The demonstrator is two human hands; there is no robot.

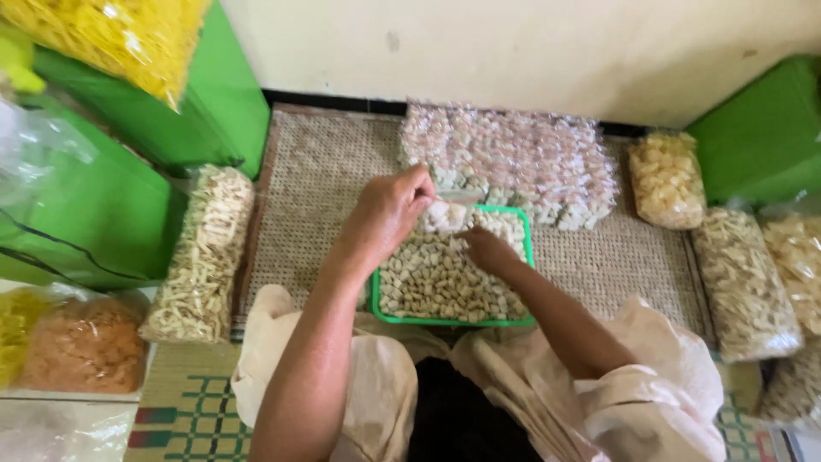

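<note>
Two bare hands work over a green tray of small pale snack pieces, seen from above by a camera on the person's head. The left hand is raised above the tray's far edge, its fingers pressed together in a pinch on the top of a small clear bag partly filled with the same pale pieces; the bag hangs just below and to the right of that hand, over the tray. The right hand is low, down among the pieces at the tray's right side, just beside the bag's lower edge; its fingers are turned away and curled under, so whether they grip anything cannot be told. The tray rests on a woven mat on the floor, close in front of the person's knees, which are covered by pale cloth.

Beyond the tray, touching its far rim, lies a spread of filled clear packets laid side by side up to the wall. A long bag of pale strips lies at the mat's left edge, well apart from the hands. At right sit a bag of yellowish chips and another long bag of strips. Green boxes stand at both sides, and a bag of orange-brown crumbs lies at lower left.
</note>
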